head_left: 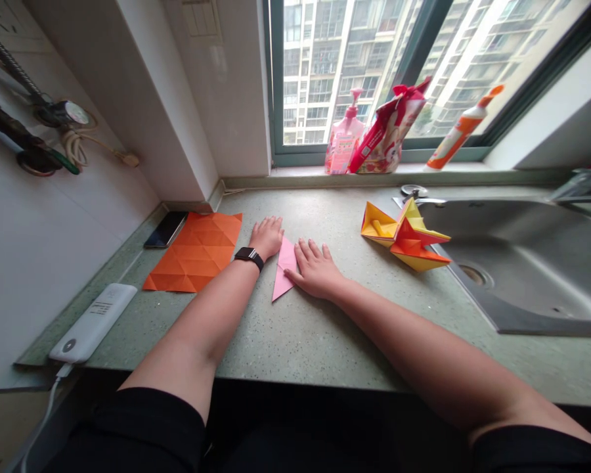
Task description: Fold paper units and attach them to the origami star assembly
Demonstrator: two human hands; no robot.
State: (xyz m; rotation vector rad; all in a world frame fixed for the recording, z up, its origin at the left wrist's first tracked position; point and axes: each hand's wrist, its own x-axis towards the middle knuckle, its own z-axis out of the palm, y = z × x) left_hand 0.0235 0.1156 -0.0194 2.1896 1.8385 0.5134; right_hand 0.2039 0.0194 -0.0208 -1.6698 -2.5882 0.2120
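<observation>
Green speckled stone countertop point(295, 348) runs along a white wall point(54, 263) and under a window point(354, 72) looking onto high-rise apartments point(325, 66). From left to right along it lie a white power bank point(92, 323) with its cable, a black smartphone point(165, 229), and a sheet of orange paper point(193, 252) marked with creases. Next comes the left hand point(266, 238), fingers together and flat on the stone, with a black smartwatch point(249, 257) on the wrist. Just beside it, a pink folded paper triangle point(285, 268) lies flat, its long axis tilted and its sharpest tip pointing toward the person and slightly left. The right hand point(315, 268) rests beside it, fingers slightly apart, thumb point(289, 275) lying on the paper. Further right stand a yellow-and-red origami model point(404, 235) and a steel sink point(517, 263). A pink pump bottle point(343, 138), a red-and-white bag point(388, 128) and an orange-capped tube point(460, 128) stand on the windowsill.
</observation>
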